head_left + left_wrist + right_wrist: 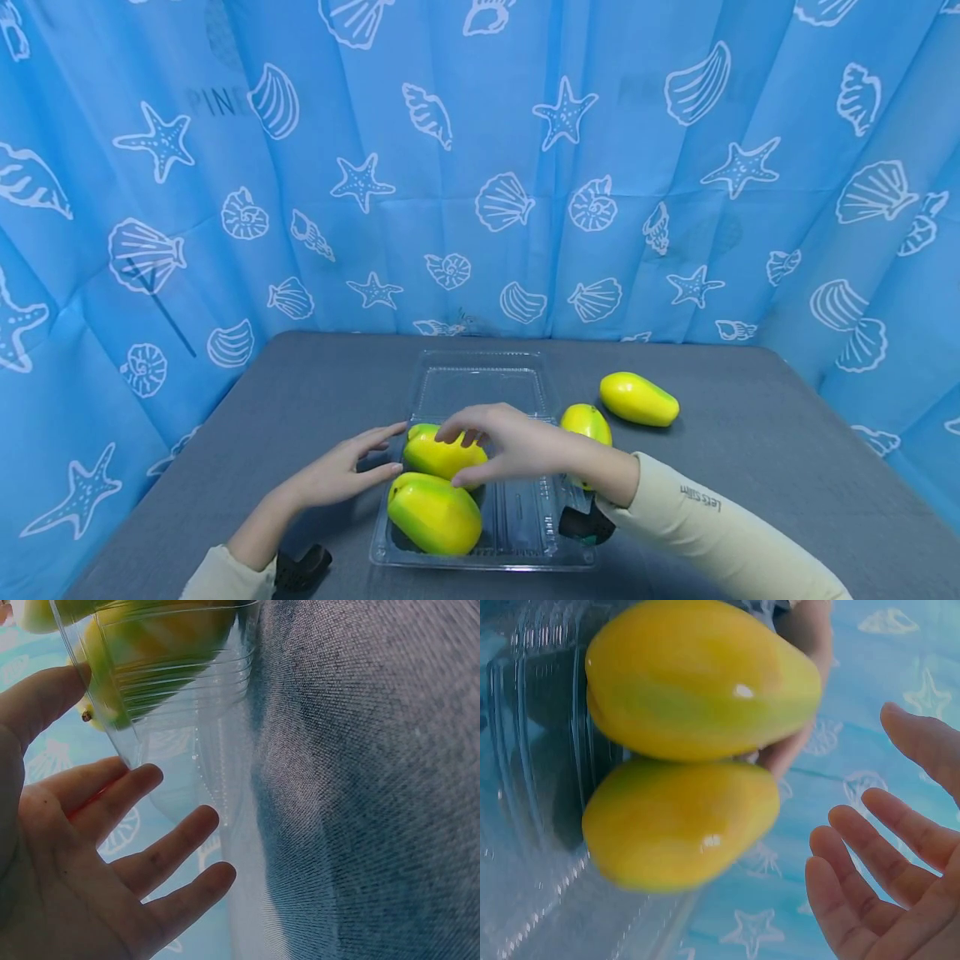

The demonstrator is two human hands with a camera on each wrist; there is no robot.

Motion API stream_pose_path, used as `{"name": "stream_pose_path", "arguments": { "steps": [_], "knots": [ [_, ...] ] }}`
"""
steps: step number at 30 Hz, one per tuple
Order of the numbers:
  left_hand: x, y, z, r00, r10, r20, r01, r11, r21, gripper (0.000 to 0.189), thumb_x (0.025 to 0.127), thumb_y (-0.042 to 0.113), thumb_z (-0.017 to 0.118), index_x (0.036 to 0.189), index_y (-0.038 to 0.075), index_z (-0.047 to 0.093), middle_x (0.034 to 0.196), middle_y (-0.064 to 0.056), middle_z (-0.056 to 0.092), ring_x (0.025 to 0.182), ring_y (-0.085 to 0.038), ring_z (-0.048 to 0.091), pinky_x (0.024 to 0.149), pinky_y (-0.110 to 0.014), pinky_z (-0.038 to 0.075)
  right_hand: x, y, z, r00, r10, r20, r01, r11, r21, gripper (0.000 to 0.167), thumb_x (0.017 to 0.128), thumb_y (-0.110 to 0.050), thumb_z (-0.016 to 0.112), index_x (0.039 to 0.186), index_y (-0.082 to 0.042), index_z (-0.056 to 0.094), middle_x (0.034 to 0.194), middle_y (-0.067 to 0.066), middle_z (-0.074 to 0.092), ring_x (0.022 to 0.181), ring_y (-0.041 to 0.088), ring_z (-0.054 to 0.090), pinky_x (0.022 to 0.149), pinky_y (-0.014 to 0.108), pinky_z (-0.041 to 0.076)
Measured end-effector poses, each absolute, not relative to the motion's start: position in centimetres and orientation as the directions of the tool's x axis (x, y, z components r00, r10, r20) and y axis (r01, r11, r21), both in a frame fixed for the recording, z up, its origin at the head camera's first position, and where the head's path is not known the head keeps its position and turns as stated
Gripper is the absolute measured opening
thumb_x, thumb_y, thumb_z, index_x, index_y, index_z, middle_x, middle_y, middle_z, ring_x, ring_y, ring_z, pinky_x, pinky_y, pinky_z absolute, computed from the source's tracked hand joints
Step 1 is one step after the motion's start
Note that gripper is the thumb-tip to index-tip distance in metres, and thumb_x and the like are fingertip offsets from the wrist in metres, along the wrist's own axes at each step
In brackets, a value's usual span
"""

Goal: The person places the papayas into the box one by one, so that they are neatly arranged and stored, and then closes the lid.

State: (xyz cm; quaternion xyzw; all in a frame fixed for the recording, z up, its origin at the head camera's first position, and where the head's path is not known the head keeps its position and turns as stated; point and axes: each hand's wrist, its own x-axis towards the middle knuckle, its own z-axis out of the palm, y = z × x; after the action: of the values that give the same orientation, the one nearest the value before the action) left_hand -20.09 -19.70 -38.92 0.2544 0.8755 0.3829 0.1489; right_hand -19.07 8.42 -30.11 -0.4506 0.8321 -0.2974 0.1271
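Note:
Two yellow-green papayas, the near papaya [435, 514] and the far papaya [431, 457], lie side by side in the left part of a clear plastic clamshell container [517, 533]. My left hand [337, 477] is at the container's left side, fingers spread; in the left wrist view its thumb and fingertips are right at the rim. Over the papayas hovers my right hand [510, 442], its fingers loosely bent and holding nothing. The right wrist view shows a gap between those fingers and the far papaya [679, 825].
The container's lid [480, 392] lies folded back behind it. To the right, another papaya [585, 421] is partly hidden by my right forearm, and one more papaya [639, 399] lies farther back. A blue shell-patterned curtain [480, 167] hangs behind the grey-covered table [330, 375].

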Motion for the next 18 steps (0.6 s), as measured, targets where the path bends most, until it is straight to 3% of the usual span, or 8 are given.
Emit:
{"name": "stream_pose_path", "arguments": {
  "steps": [9,14,18],
  "knots": [
    [-20.1,-19.8,-38.9,-0.819,0.57,-0.059,0.345,0.572,0.744,0.061,0.097,0.036,0.048,0.148,0.012,0.026,0.151,-0.02,0.029,0.13,-0.044,0.04,0.1,-0.066,0.034,-19.8,12.9,-30.0,-0.632,-0.758,0.163,-0.671,0.43,-0.604,0.038,0.086,-0.024,0.068,0.119,-0.008,0.059,0.117,0.007,0.064,0.1,0.019,0.061,0.086,0.028,0.054],
    [-20.1,-19.8,-38.8,-0.817,0.573,-0.061,0.342,0.568,0.749,0.061,0.097,0.036,0.048,0.148,0.012,0.026,0.151,-0.02,0.029,0.13,-0.045,0.039,0.1,-0.066,0.034,-20.0,15.7,-30.1,-0.687,-0.707,0.167,-0.625,0.458,-0.633,0.037,0.086,-0.025,0.068,0.118,-0.009,0.06,0.117,0.007,0.064,0.101,0.025,0.061,0.086,0.037,0.054],
    [-20.0,-19.8,-38.8,-0.817,0.574,-0.06,0.342,0.566,0.75,0.06,0.097,0.035,0.048,0.148,0.012,0.026,0.151,-0.02,0.029,0.13,-0.045,0.039,0.101,-0.066,0.033,-20.3,17.9,-30.8,-0.729,-0.662,0.174,-0.596,0.488,-0.638,0.039,0.085,-0.025,0.068,0.118,-0.009,0.06,0.117,0.007,0.064,0.101,0.022,0.061,0.088,0.04,0.053]
  ]
}}
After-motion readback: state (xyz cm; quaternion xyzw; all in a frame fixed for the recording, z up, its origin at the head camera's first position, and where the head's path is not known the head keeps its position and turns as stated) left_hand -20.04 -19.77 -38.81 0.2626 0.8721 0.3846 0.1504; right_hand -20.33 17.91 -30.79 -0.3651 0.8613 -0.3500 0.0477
